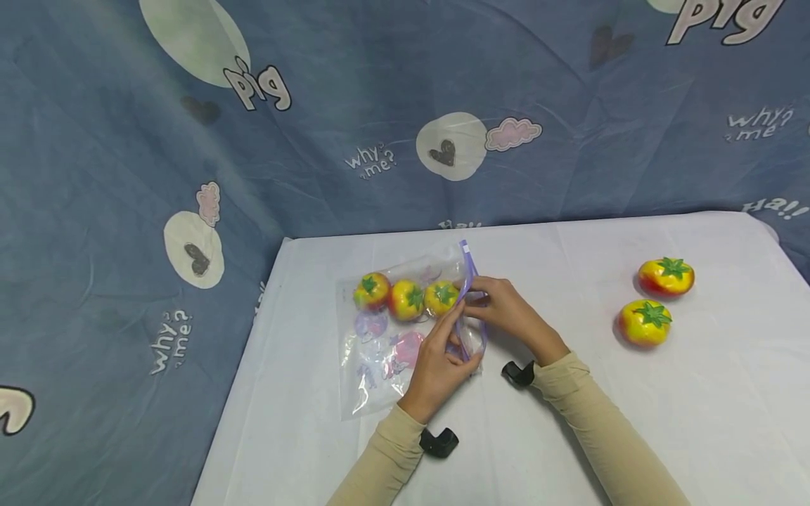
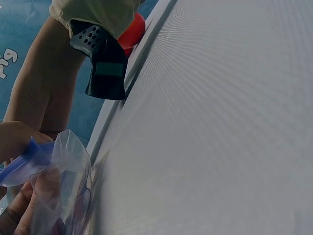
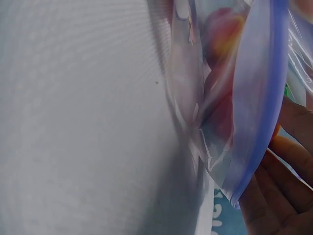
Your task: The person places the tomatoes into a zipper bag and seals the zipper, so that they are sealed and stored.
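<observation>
A clear zip bag (image 1: 373,351) with a purple zip strip and printed pink and blue figures lies flat on the white table. Inside, along its far side, are three yellow-and-red toy fruits (image 1: 406,299) with green star-shaped tops. My left hand (image 1: 438,369) holds the bag's mouth, thumb and fingers spread along the zip strip. Across from it, my right hand (image 1: 509,309) pinches the far part of the strip, close to the nearest fruit. In the right wrist view, fingers (image 3: 279,191) lie against the purple strip (image 3: 266,112). The bag partly hides fingers in the left wrist view.
Two more toy fruits, one farther back (image 1: 666,276) and one nearer (image 1: 645,323), sit on the table (image 1: 709,393) to the right. Black wrist mounts (image 1: 439,443) are on both forearms. A blue printed cloth (image 1: 354,91) hangs behind and to the left.
</observation>
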A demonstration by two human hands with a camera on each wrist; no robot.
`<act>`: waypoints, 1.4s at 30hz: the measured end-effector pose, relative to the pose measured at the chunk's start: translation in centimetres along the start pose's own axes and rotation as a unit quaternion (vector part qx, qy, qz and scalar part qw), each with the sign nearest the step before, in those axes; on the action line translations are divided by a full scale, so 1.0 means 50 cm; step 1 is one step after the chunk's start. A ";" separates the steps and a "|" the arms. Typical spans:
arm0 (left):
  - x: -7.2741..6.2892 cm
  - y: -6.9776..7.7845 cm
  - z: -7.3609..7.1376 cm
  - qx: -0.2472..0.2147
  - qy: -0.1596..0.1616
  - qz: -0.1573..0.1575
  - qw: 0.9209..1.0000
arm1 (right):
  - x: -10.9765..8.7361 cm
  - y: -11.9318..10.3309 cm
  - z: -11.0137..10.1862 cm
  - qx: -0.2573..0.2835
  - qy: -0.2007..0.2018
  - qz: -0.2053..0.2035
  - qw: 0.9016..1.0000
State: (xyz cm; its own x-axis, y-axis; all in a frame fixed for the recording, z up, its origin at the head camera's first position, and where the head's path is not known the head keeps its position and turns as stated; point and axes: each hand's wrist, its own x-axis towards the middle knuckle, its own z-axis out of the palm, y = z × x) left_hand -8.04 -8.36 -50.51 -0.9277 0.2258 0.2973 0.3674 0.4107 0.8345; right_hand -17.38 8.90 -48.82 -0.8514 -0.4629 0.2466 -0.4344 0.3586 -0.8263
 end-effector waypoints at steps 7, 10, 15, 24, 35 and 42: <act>0.000 -0.003 0.001 -0.001 -0.001 -0.003 1.000 | -0.009 -0.003 -0.009 0.001 0.002 0.004 1.000; 0.000 -0.005 0.002 -0.001 0.001 -0.001 1.000 | -0.015 -0.004 -0.013 0.001 0.006 0.000 1.000; 0.000 -0.007 0.002 -0.003 0.001 -0.001 1.000 | -0.028 -0.005 -0.022 0.006 0.011 0.003 1.000; 0.000 -0.006 0.000 -0.006 -0.005 -0.003 1.000 | -0.050 -0.020 -0.044 -0.029 0.023 0.007 0.999; -0.001 -0.002 0.000 -0.010 -0.006 -0.007 1.000 | -0.086 -0.019 -0.074 -0.076 0.058 -0.014 0.995; 0.001 -0.002 0.001 -0.006 -0.003 -0.005 1.000 | -0.115 -0.017 -0.103 -0.112 0.085 -0.019 0.990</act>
State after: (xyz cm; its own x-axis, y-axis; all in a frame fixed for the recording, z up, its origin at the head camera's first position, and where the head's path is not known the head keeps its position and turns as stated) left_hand -8.11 -8.35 -50.60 -0.9307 0.2279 0.2860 0.3574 0.4018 0.8431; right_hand -13.62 15.44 -46.95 -0.8623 -0.3430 0.3725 -0.5047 0.5229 -0.6870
